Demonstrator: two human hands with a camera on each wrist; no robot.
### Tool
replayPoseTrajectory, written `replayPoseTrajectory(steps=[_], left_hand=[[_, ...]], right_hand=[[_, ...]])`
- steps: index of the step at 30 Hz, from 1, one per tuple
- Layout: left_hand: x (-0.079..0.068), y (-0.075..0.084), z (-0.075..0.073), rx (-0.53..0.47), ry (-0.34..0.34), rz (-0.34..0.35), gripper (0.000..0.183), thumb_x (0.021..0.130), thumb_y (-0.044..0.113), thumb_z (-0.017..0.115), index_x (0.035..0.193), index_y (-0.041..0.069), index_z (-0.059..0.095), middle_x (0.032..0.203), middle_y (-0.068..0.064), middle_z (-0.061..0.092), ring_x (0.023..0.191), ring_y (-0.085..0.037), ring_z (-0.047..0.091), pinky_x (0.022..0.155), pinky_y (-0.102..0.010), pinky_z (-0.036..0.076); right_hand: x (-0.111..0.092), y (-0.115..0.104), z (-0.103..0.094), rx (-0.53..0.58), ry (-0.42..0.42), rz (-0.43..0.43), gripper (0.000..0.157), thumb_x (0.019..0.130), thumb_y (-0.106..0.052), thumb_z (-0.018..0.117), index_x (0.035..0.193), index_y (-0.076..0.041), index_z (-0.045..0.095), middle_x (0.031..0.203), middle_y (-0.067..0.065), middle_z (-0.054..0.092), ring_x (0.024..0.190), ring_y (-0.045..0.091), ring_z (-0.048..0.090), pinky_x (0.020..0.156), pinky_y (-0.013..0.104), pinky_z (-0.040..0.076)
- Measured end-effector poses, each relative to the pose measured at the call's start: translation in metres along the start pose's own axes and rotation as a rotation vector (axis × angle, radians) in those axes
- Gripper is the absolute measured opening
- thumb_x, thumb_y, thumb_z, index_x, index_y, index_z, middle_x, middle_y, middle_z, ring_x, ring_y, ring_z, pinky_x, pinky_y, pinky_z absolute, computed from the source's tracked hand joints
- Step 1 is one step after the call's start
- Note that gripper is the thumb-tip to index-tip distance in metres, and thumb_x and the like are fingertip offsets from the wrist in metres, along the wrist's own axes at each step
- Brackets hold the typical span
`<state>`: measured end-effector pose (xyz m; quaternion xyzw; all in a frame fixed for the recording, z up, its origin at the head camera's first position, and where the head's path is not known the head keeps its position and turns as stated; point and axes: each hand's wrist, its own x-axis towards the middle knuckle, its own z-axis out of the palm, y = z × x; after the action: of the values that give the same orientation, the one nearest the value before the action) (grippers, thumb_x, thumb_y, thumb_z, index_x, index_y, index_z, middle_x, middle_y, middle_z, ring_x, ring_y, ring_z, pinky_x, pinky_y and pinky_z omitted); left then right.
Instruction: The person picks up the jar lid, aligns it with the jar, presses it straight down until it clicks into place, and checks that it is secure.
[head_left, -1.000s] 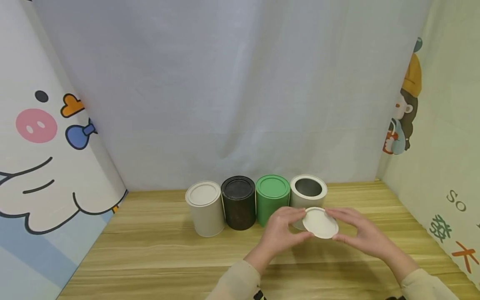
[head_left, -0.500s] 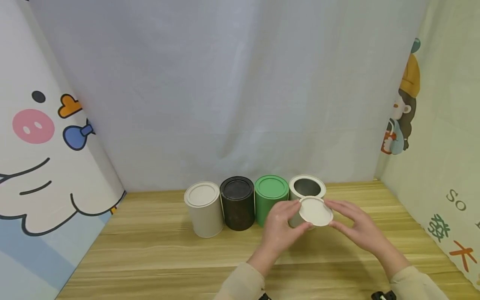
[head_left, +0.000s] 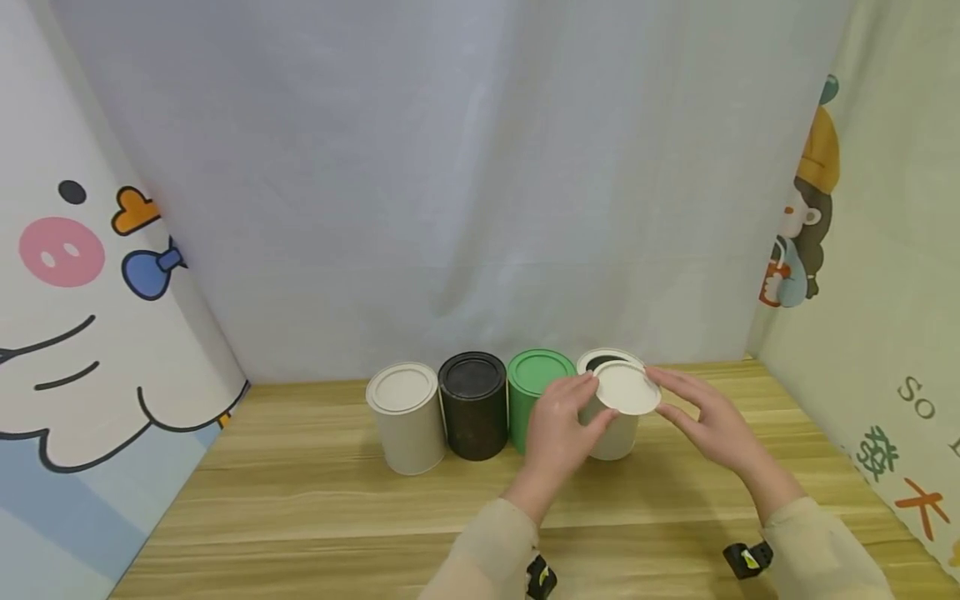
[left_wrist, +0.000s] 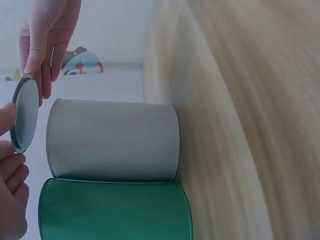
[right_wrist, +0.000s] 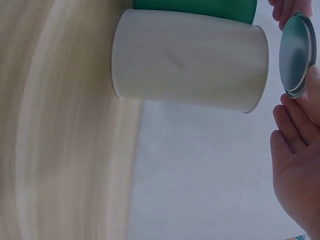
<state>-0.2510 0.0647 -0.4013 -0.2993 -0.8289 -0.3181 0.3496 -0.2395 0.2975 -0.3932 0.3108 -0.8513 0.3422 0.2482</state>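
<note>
A round white lid (head_left: 627, 389) is held between both hands over a white paint can (head_left: 615, 438). My left hand (head_left: 558, 429) pinches its left edge, and my right hand (head_left: 714, 419) pinches the right edge. Part of the can's dark opening shows behind the lid in the head view. In the left wrist view the lid (left_wrist: 27, 114) stands apart from the can's rim. A gap likewise separates the lid (right_wrist: 295, 54) from the upright can (right_wrist: 190, 60) in the right wrist view. The lid's underside looks metallic in both wrist views.
Left of the open can stand a green can (head_left: 538, 373), a black can (head_left: 474, 408) and another white can (head_left: 407, 425), all lidded and in a row. A pale curtain (head_left: 450, 183) hangs behind them. The wooden table (head_left: 315, 517) extends in front.
Both hands have carried the lid away from me, from in front of the white can to over its opening. The row of cans has stayed put.
</note>
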Motion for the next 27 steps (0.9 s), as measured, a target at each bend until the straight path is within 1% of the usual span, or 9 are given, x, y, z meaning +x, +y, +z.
replayPoseTrajectory(steps=[3, 8, 10, 12, 14, 17, 21, 24, 27], left_hand=[[0.006, -0.001, 0.000, 0.014, -0.015, -0.022, 0.046, 0.079, 0.029, 0.085, 0.115, 0.004, 0.074, 0.117, -0.007, 0.071, 0.109, -0.022, 0.065, 0.097, -0.029, 0.050], [0.014, -0.001, 0.002, 0.073, -0.045, -0.049, 0.045, 0.080, 0.033, 0.083, 0.115, 0.006, 0.074, 0.117, -0.004, 0.071, 0.109, -0.020, 0.065, 0.096, -0.027, 0.049], [0.016, -0.003, 0.003, 0.099, -0.057, -0.055, 0.045, 0.081, 0.035, 0.082, 0.115, 0.008, 0.075, 0.118, -0.003, 0.071, 0.109, -0.019, 0.065, 0.095, -0.026, 0.049], [0.019, -0.004, 0.004, 0.122, -0.067, -0.058, 0.044, 0.081, 0.037, 0.082, 0.115, 0.009, 0.075, 0.118, -0.003, 0.071, 0.108, -0.018, 0.065, 0.094, -0.026, 0.050], [0.021, -0.006, 0.005, 0.138, -0.073, -0.054, 0.042, 0.081, 0.037, 0.082, 0.112, 0.010, 0.076, 0.118, -0.002, 0.071, 0.107, -0.018, 0.065, 0.094, -0.027, 0.050], [0.023, -0.008, 0.006, 0.170, -0.080, -0.049, 0.039, 0.080, 0.038, 0.082, 0.107, 0.012, 0.076, 0.116, 0.001, 0.072, 0.104, -0.016, 0.065, 0.090, -0.026, 0.052], [0.024, -0.011, 0.008, 0.209, -0.083, -0.042, 0.032, 0.079, 0.040, 0.083, 0.096, 0.013, 0.075, 0.113, 0.004, 0.072, 0.098, -0.014, 0.064, 0.081, -0.024, 0.053], [0.026, -0.012, 0.010, 0.241, -0.093, -0.033, 0.029, 0.080, 0.040, 0.082, 0.086, 0.014, 0.071, 0.110, 0.005, 0.073, 0.098, -0.014, 0.065, 0.091, -0.026, 0.051], [0.028, -0.012, 0.011, 0.271, -0.117, -0.038, 0.029, 0.081, 0.040, 0.081, 0.086, 0.014, 0.070, 0.109, 0.005, 0.073, 0.102, -0.013, 0.065, 0.103, -0.029, 0.045]], right_hand=[[0.005, 0.003, -0.001, -0.001, -0.020, 0.022, 0.048, 0.088, 0.005, 0.068, 0.135, 0.001, 0.058, 0.134, 0.021, 0.057, 0.127, 0.001, 0.042, 0.101, 0.007, 0.028], [0.010, 0.008, -0.001, -0.008, -0.068, 0.085, 0.046, 0.092, 0.000, 0.067, 0.137, 0.002, 0.056, 0.138, 0.021, 0.055, 0.127, 0.025, 0.048, 0.101, 0.014, 0.032], [0.013, 0.010, -0.001, -0.015, -0.086, 0.104, 0.047, 0.093, -0.002, 0.067, 0.138, 0.003, 0.055, 0.138, 0.022, 0.055, 0.126, 0.034, 0.048, 0.103, 0.023, 0.036], [0.016, 0.011, -0.001, -0.008, -0.102, 0.115, 0.048, 0.093, -0.004, 0.066, 0.138, 0.005, 0.053, 0.139, 0.024, 0.053, 0.125, 0.042, 0.047, 0.105, 0.038, 0.041], [0.019, 0.012, -0.001, -0.001, -0.114, 0.119, 0.048, 0.094, -0.005, 0.066, 0.139, 0.006, 0.052, 0.139, 0.026, 0.052, 0.126, 0.046, 0.046, 0.102, 0.054, 0.041], [0.024, 0.013, 0.000, 0.024, -0.129, 0.119, 0.049, 0.094, -0.005, 0.067, 0.139, 0.008, 0.051, 0.140, 0.029, 0.050, 0.126, 0.050, 0.044, 0.098, 0.067, 0.038], [0.027, 0.016, 0.001, 0.025, -0.143, 0.126, 0.050, 0.093, -0.005, 0.067, 0.138, 0.008, 0.051, 0.139, 0.029, 0.050, 0.126, 0.050, 0.044, 0.098, 0.068, 0.037], [0.028, 0.018, 0.002, 0.017, -0.146, 0.127, 0.049, 0.093, -0.005, 0.067, 0.138, 0.008, 0.051, 0.139, 0.029, 0.050, 0.126, 0.050, 0.044, 0.098, 0.068, 0.037], [0.029, 0.020, 0.003, 0.022, -0.146, 0.130, 0.050, 0.093, -0.004, 0.067, 0.138, 0.009, 0.051, 0.139, 0.030, 0.050, 0.126, 0.050, 0.044, 0.098, 0.068, 0.037]])
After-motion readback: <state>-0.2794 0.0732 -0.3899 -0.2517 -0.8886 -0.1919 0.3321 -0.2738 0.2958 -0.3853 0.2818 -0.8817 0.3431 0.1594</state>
